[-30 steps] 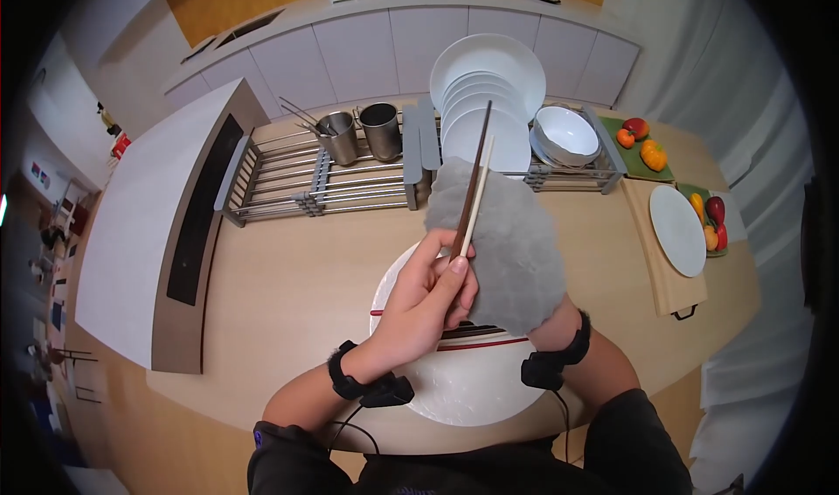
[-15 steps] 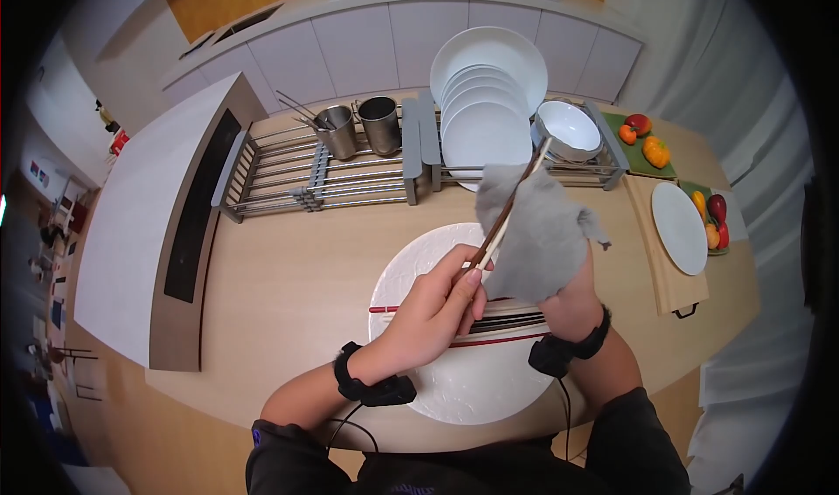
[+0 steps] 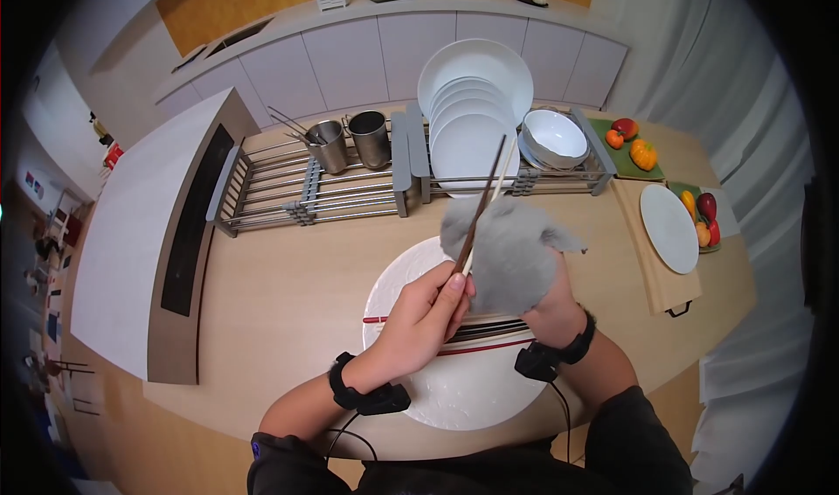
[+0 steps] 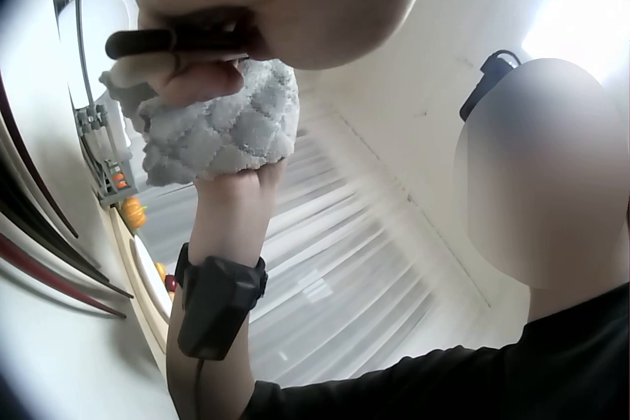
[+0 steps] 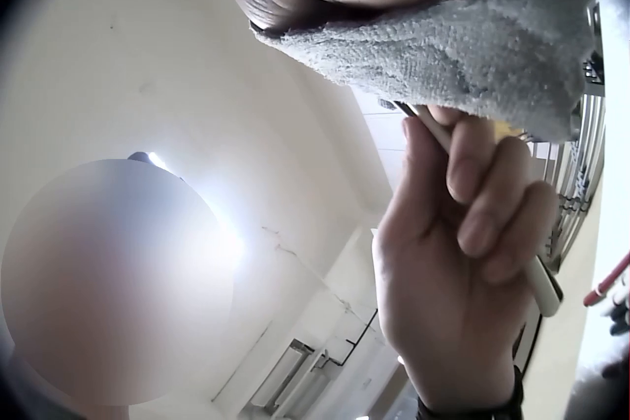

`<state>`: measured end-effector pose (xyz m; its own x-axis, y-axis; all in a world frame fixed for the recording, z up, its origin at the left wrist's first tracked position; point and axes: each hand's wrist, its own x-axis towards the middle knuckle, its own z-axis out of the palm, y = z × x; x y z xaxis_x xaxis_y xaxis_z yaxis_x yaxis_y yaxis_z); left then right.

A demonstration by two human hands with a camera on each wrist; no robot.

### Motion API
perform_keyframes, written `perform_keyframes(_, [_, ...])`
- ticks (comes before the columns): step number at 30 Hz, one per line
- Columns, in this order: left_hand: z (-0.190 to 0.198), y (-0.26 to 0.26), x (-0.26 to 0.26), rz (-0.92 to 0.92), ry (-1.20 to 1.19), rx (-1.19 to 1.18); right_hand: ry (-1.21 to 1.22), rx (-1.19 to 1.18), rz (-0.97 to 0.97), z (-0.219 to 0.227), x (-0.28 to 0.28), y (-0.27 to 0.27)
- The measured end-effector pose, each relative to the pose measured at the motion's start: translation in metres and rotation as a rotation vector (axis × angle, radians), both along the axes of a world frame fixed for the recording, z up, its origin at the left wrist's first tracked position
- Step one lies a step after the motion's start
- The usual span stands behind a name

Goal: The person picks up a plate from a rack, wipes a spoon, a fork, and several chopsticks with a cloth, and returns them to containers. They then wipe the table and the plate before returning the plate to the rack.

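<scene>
In the head view the left hand pinches a dark brown chopstick and a cream one, which slant upward. A grey cloth lies against them, gripped by the right hand, whose fingers it mostly hides. Below both hands, a large white plate carries several dark, cream and red chopsticks. The left wrist view shows the quilted cloth just behind the chopstick ends. From the right wrist, the left hand's curled fingers hold the sticks below the cloth.
Behind the plate stands a metal rack with steel cups, upright white plates and bowls. To the right are a wooden board with a white plate and toy vegetables. A white box-like unit is at left.
The cloth moved from low on the chopsticks, up toward their tips, then back down. The chopsticks tilted right and came back more upright, and both hands remain on what they hold.
</scene>
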<state>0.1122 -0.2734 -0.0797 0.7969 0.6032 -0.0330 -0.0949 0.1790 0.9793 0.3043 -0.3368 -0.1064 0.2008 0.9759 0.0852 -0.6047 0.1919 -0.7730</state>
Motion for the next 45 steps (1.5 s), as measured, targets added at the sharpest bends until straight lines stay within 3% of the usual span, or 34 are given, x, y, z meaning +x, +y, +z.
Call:
perform_keyframes(1, [-0.001, 0.001, 0.000, 0.005, -0.010, 0.011, 0.096, -0.048, 0.026, -0.004, -0.002, 0.000])
perform_keyframes(4, [-0.002, 0.005, -0.002, 0.002, -0.028, 0.028, -0.062, -0.078, -0.022, 0.004, -0.009, -0.004])
perform_keyframes(7, [0.000, 0.005, -0.004, -0.040, -0.031, 0.012, 0.002, -0.059, -0.025, -0.005, 0.003, 0.000])
perform_keyframes(10, [-0.001, 0.003, -0.004, -0.073, -0.027, 0.002, 0.034, 0.137, -0.018, -0.012, 0.016, 0.004])
perform_keyframes(12, [-0.003, 0.003, -0.004, -0.085, -0.009, 0.013, 0.027, 0.118, -0.127, 0.000, 0.012, 0.003])
perform_keyframes(18, [-0.011, 0.015, 0.001, -0.227, -0.070, -0.256, -0.004, 0.067, -0.166, 0.005, 0.013, 0.000])
perform_keyframes(21, [-0.019, 0.018, 0.001, -0.265, -0.082, -0.269, -0.026, 0.025, -0.160, 0.002, 0.011, 0.006])
perform_keyframes(25, [-0.021, 0.019, 0.004, -0.241, -0.075, -0.240, -0.056, 0.076, -0.143, 0.004, 0.014, 0.007])
perform_keyframes(30, [-0.012, 0.021, 0.002, -0.166, 0.059, -0.234, -0.008, 0.100, -0.284, 0.014, 0.007, 0.004])
perform_keyframes(36, [-0.027, 0.025, 0.001, -0.075, 0.059, -0.335, -0.091, 0.091, -0.314, 0.013, 0.003, 0.006])
perform_keyframes(43, [-0.031, 0.014, 0.006, -0.031, 0.037, -0.025, 0.018, 0.024, -0.280, 0.009, 0.004, 0.014])
perform_keyframes(45, [-0.033, 0.012, 0.006, -0.010, 0.025, -0.024, -0.187, 0.026, -0.315, 0.008, 0.000, 0.011])
